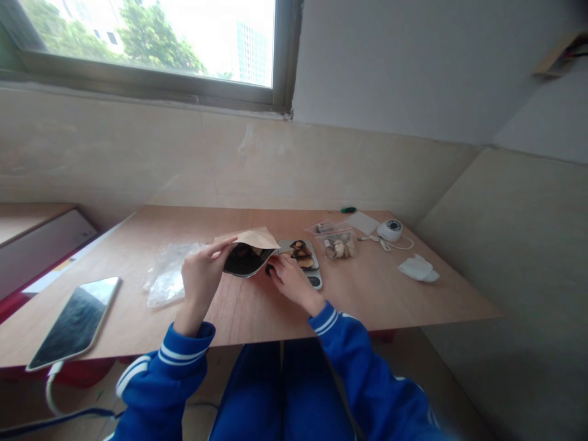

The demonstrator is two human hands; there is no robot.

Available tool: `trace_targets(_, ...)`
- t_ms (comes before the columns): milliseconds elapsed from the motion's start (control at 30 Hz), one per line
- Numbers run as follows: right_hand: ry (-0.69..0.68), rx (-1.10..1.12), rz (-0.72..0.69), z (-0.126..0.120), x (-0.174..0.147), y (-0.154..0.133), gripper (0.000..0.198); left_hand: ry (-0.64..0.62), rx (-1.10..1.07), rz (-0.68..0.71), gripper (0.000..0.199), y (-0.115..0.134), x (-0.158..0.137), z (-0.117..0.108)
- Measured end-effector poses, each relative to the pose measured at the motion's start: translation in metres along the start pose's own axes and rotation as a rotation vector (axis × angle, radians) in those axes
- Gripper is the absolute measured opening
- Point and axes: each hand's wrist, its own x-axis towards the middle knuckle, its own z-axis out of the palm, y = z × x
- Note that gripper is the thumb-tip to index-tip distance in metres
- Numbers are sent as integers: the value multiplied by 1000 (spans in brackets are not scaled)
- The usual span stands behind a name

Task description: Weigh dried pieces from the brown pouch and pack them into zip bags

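My left hand (pixel 206 275) grips the left edge of a kraft paper pouch (pixel 250 237), its thumb and fingers closed on the rim. The pouch is tilted with its mouth open toward me; its inside is dark, with some pale bits showing. My right hand (pixel 290 278) is beside the pouch's right edge, fingers pinched on a small dark piece (pixel 269 269) whose kind I cannot make out. Just behind that hand sits a kitchen scale (pixel 314 280), partly covered by it. Brown and dark dried slices (pixel 301 252) lie on the scale.
Clear plastic bags (pixel 168 278) lie left of the pouch. A phone or tablet (pixel 76 321) with a cable is at the front left. Right of the scale are zip bags with pale pieces (pixel 340 246), a white camera-like device (pixel 389 230), a crumpled tissue (pixel 419 268) and a green object (pixel 349 210).
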Motion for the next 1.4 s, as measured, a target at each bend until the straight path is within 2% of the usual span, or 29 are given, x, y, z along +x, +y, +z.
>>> trace_targets(167,-178,-344,63,39,15,-24,38,-9,-6,2,26,-3,-3,-2)
trace_targets(333,-247,-336,61,50,12,-31,32,-16,-23,-33,29,-6,-5,-4)
trace_targets(467,-178,-275,79,50,9,-31,36,-9,-8,-31,30,-6,-5,-2)
trace_targets(633,-125,-318,208,49,8,-26,43,3,13,-14,29,-6,-6,0)
trace_targets(800,-126,-348,134,43,6,-26,38,-10,3,-20,28,-7,-6,-1)
trace_targets(933,-59,-228,122,26,-1,-26,29,-18,-6,-29,28,-8,-6,-2)
trace_targets(1033,26,-117,203,7,-11,-16,23,-25,-32,-38,27,-7,-7,-3)
trace_targets(1167,99,-93,287,-8,-24,6,16,-8,-25,-28,27,-7,-7,0)
trace_targets(1400,36,-230,248,1,-23,24,21,-17,-15,-17,27,-7,-7,3)
